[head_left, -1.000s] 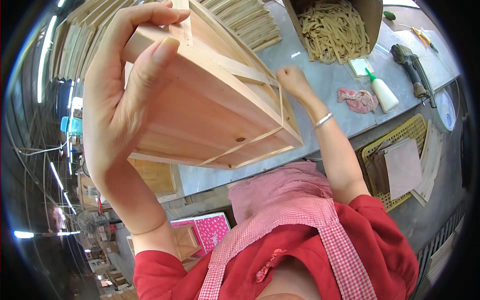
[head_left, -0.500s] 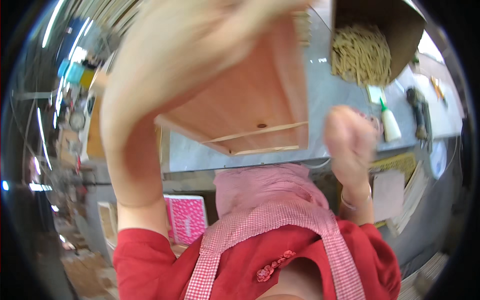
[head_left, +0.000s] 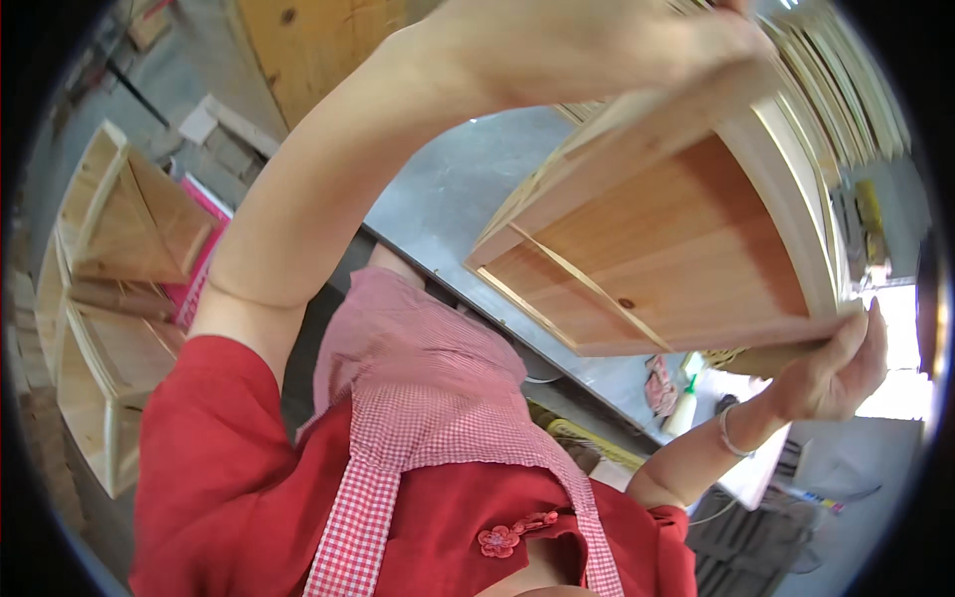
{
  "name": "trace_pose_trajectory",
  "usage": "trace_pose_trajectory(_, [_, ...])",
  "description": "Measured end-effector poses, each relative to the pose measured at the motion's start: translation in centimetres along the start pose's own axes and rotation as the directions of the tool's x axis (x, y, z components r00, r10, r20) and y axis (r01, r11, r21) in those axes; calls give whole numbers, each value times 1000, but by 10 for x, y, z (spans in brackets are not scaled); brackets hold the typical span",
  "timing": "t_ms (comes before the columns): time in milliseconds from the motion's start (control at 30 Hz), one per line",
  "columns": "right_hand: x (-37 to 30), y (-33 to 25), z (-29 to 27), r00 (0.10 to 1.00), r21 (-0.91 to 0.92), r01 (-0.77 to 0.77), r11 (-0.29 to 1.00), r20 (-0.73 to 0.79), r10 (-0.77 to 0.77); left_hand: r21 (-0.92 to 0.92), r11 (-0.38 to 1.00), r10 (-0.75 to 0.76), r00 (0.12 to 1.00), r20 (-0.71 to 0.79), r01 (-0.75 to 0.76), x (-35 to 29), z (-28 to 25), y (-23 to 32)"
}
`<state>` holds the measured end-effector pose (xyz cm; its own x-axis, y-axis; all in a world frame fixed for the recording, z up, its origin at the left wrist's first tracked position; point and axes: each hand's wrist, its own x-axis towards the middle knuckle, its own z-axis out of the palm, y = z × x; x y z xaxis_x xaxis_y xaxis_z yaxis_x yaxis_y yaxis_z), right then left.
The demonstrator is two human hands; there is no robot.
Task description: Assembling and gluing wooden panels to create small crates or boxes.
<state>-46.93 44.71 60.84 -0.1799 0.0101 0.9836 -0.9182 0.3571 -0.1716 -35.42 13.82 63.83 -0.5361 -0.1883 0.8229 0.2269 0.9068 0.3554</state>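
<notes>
A shallow wooden box (head_left: 686, 229) with a thin inner divider and a dark knot in its panel is tilted above the grey table. Its open side faces me. My left hand (head_left: 696, 45) reaches across the top with its fingers closed over the box's upper edge; the fingertips are partly hidden. At the lower right corner of the box, my right hand (head_left: 836, 368) grips the frame between thumb and fingers. Beneath that corner, a white squeeze bottle with a green cap (head_left: 683, 408) stands on the table beside a small red patterned item (head_left: 660, 386).
The grey tabletop (head_left: 448, 179) runs under the box. Several similar wooden boxes (head_left: 109, 289) are piled at my left by a pink patterned item (head_left: 204, 269). Thin wooden pieces (head_left: 831, 90) are stacked at the far right. A knotted wooden board (head_left: 308, 45) stands at the far left.
The box has swung to the right and tilted in my left hand. My right hand, apart from it before, has come to its lower corner. The view has turned.
</notes>
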Motion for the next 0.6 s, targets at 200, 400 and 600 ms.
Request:
trace_pose_trajectory(200, [2,2,0,999,-110,10,994,53,-4,-504,672,376,836,-400,-543,0,20,-34])
trace_pose_trajectory(400, [8,-3,16,987,-48,-44,998,-154,36,-479,687,489,836,-251,-546,3,24,-39])
trace_pose_trajectory(600, [9,0,16,985,-146,-11,989,-170,-14,-657,644,143,905,-400,-392,-3,70,-45])
